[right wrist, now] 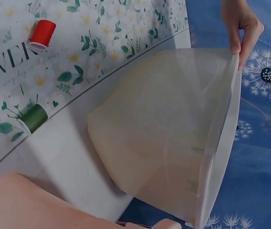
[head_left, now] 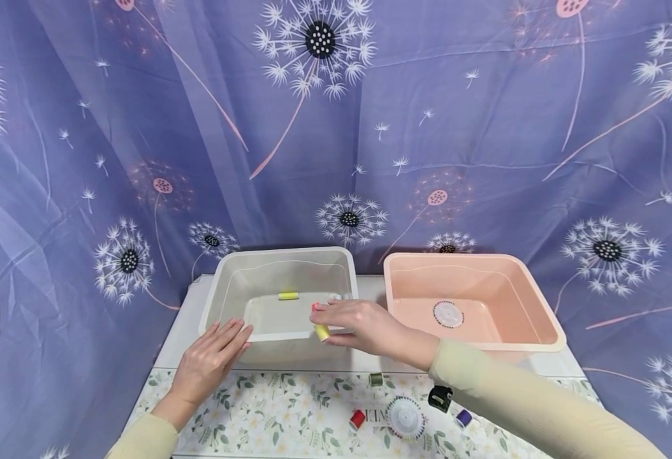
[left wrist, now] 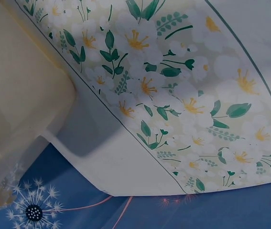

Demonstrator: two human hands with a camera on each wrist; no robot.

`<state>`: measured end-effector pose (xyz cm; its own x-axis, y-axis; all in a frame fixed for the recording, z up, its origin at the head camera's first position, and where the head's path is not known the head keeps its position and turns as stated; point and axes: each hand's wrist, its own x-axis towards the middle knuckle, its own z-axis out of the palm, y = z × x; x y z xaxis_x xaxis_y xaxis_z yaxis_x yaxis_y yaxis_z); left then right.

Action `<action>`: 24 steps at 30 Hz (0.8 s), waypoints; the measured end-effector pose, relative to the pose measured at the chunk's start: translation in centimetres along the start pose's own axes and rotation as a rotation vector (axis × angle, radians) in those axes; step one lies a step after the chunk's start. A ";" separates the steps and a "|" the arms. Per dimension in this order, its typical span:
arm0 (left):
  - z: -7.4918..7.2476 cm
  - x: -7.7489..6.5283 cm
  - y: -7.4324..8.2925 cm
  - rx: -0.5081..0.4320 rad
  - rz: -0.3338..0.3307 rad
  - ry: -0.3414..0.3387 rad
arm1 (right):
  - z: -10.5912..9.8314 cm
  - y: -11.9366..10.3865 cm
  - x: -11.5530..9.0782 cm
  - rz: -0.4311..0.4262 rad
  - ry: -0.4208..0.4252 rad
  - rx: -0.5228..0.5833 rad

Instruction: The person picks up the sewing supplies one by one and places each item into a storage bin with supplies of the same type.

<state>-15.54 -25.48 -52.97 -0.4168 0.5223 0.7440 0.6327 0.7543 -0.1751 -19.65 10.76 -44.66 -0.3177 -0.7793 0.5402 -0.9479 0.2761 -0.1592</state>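
Now pinching yellow spool (head_left: 322, 333), slanted lengthwise toward surface's (head_left: 290, 408) near edge, in right hand (head_left: 365, 324); gripping grey bin (head_left: 284, 336) with left hand (head_left: 211, 357).

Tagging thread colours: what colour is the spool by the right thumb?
Yellow; that thread spool shows best in the head view.

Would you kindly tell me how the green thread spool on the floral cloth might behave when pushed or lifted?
The green thread spool may roll if pushed, since it is cylindrical and lies on its side. Much smaller than the grey bin, it is probably light.
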 end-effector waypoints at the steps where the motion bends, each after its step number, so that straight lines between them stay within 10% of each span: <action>1: 0.0 0.0 0.0 -0.001 0.000 0.000 | 0.0 0.1 0.1 0.007 -0.004 0.003; 24: 0.1 0.0 -0.1 -0.007 0.000 -0.005 | -0.1 3.6 2.9 0.270 -0.135 0.156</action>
<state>-15.69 -25.54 -53.02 -0.4197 0.5241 0.7410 0.6375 0.7514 -0.1704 -23.94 9.50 -43.59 -0.5483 -0.7601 0.3488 -0.8183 0.4014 -0.4115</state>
